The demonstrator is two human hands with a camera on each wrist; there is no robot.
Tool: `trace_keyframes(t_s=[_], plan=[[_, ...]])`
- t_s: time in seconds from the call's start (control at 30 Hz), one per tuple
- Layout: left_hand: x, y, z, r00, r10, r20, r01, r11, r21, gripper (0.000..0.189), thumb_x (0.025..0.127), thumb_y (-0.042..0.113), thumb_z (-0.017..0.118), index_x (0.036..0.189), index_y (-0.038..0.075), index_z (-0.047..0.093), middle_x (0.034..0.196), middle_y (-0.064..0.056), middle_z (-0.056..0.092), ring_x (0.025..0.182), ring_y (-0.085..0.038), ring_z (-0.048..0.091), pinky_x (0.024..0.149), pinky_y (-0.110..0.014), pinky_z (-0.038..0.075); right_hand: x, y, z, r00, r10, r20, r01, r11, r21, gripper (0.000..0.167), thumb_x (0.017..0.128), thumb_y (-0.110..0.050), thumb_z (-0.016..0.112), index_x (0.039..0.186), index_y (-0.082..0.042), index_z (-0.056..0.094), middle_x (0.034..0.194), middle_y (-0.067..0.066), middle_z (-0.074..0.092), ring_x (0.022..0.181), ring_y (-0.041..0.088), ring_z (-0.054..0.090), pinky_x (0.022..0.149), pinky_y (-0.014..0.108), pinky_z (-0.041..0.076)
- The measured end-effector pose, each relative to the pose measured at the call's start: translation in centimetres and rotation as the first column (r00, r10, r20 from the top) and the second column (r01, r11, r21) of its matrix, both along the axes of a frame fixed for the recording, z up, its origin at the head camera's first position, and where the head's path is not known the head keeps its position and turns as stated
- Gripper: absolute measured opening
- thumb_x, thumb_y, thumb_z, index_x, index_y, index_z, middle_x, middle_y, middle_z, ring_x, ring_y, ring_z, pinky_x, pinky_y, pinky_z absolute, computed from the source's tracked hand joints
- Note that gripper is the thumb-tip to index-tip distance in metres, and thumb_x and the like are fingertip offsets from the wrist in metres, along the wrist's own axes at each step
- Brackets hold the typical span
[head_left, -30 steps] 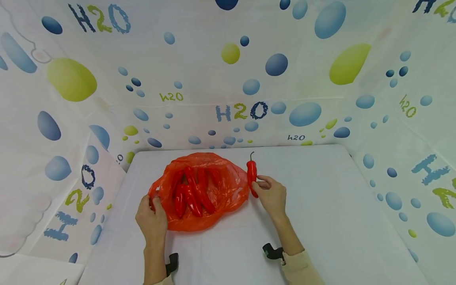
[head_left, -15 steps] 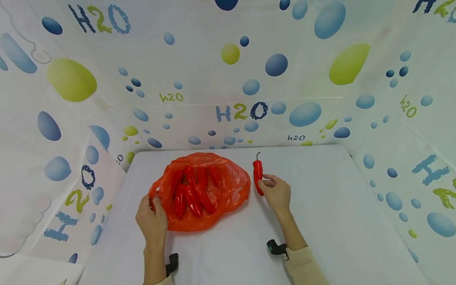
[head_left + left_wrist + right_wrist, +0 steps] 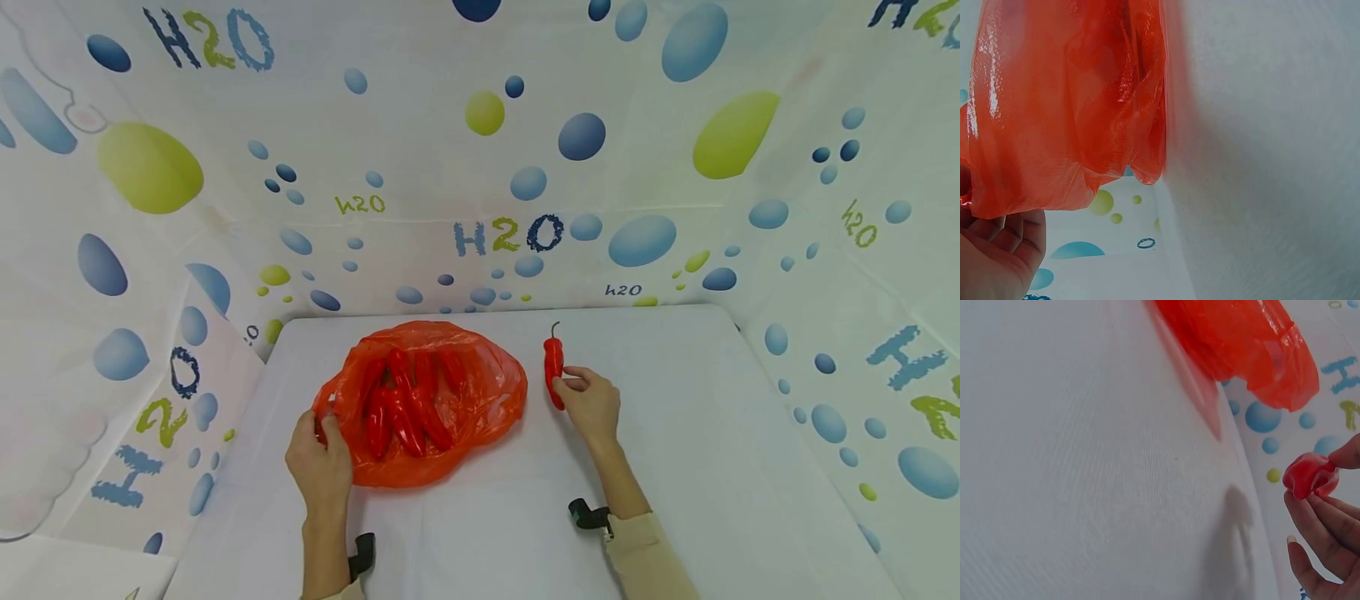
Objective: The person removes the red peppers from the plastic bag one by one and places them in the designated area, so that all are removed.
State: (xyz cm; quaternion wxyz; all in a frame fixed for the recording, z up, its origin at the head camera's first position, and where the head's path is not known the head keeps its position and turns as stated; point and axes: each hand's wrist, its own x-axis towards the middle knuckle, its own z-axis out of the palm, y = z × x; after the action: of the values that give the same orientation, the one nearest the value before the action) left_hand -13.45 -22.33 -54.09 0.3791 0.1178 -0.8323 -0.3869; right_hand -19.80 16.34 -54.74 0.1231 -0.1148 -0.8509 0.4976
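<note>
A thin red plastic bag (image 3: 487,421) lies with its mouth spread wide, and several red chili peppers (image 3: 405,423) rest inside it. My left hand (image 3: 321,462) pinches the bag's left edge between thumb and fingers; in the left wrist view the bag (image 3: 1041,125) hangs from those fingers. To the right of the bag, my right hand (image 3: 592,407) pinches one red chili pepper (image 3: 553,360) near its lower end, stem pointing up and away. The right wrist view shows this pepper (image 3: 1310,476) end-on between thumb and fingers, held above the table and apart from the bag.
The table (image 3: 675,450) has a white cover. Behind and at both sides stand white sheets (image 3: 420,150) printed with blue and green spots and lettering. A black wrist camera (image 3: 588,514) sits on the right wrist, another (image 3: 363,552) on the left.
My right hand has moved to the right with the pepper, away from the bag's right edge. My left hand and the bag have stayed in place.
</note>
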Motion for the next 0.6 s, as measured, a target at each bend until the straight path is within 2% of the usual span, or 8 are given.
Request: trace_keyframes(t_s=[0.27, 0.6], plan=[[0.0, 0.0, 0.0, 1.0, -0.004, 0.012, 0.004, 1.0, -0.001, 0.02, 0.105, 0.008, 0.055, 0.106, -0.009, 0.064, 0.099, -0.027, 0.069, 0.086, -0.039, 0.063, 0.08, -0.015, 0.041, -0.6, 0.9, -0.6, 1.0, -0.006, 0.029, 0.005, 1.0, 0.028, 0.031, 0.094, -0.027, 0.072, 0.118, -0.008, 0.078, 0.096, 0.011, 0.08, 0.081, 0.028, 0.076, 0.06, 0.028, 0.054], [-0.1, 0.0, -0.1, 1.0, -0.004, 0.011, 0.004, 1.0, -0.006, 0.02, 0.105, 0.009, 0.055, 0.104, -0.009, 0.064, 0.097, -0.027, 0.068, 0.085, -0.039, 0.062, 0.079, -0.017, 0.042, -1.3, 1.9, -1.1, 0.999, -0.006, 0.043, 0.005, 0.999, 0.035, 0.03, 0.095, -0.026, 0.072, 0.117, -0.006, 0.077, 0.096, 0.014, 0.079, 0.078, 0.027, 0.075, 0.062, 0.031, 0.059]])
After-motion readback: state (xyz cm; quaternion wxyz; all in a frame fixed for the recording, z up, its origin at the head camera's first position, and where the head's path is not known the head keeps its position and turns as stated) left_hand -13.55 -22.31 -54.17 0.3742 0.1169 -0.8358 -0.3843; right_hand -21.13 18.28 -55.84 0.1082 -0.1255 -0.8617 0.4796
